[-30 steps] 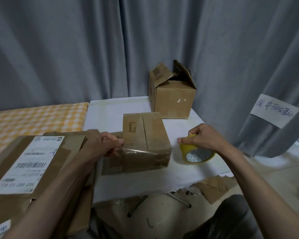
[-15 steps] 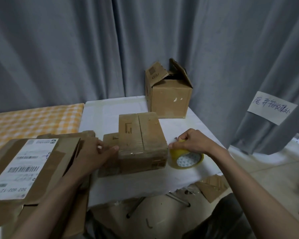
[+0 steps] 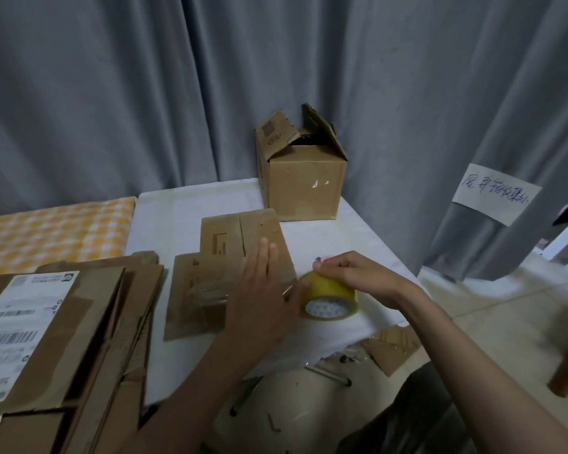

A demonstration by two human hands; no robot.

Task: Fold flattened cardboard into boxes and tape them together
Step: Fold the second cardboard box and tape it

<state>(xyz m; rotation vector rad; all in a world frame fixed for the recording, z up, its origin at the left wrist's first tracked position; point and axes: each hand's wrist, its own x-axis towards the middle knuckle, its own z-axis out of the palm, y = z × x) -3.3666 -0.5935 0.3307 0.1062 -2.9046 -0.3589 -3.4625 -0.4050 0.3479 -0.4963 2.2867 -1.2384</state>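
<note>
Cardboard of the small box (image 3: pixel 243 237) on the white tabletop (image 3: pixel 164 221) is pressed by the flat, straight-fingered left hand (image 3: pixel 259 290); the yellow tape roll (image 3: pixel 330 294) beside it is gripped by the right hand (image 3: pixel 354 276).

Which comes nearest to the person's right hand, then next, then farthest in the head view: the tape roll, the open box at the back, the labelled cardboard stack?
From the right hand:
1. Tape roll, directly under it, gripped.
2. Open box, behind it at the table's far edge.
3. Labelled cardboard stack, far across on the left.
</note>
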